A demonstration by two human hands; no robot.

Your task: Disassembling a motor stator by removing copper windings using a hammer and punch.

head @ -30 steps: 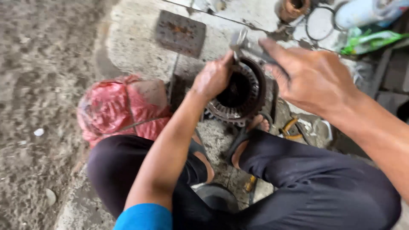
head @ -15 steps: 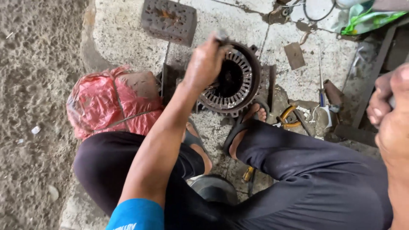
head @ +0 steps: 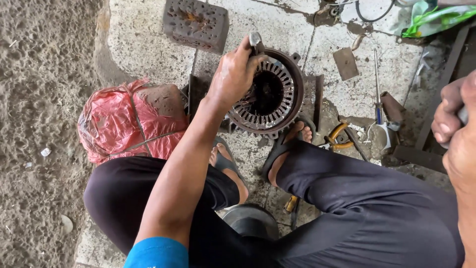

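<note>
Stator core [head: 270, 94], a round rusty motor housing with slotted laminations around a dark bore, lies on its side on the concrete floor [head: 148, 54], wedged between the person's two sandalled feet. The left hand [head: 233, 74] is closed around a small metal tool [head: 256, 40] held at the top rim of the stator core. The right hand [head: 453, 124], well to the right of the stator core, is curled shut on something pale; what it is cannot be told.

Risks, as a judgement: the tool could slip off the rim and nick the fingers on the sharp lamination edges, since the grip sits right against them. The stator core could also roll or shift toward the bare toes, because only the feet brace it.

Left of the stator core, touching the person's knee, sits a bulky bundle wrapped in crumpled red plastic [head: 126, 121], tied with a thin cord. Above the stator core lies a dark perforated block [head: 196, 24]. Far to the upper right is a crumpled green plastic bag [head: 434, 17]. A screwdriver [head: 378, 92] and orange-handled pliers [head: 337, 136] lie right of the stator core.
</note>
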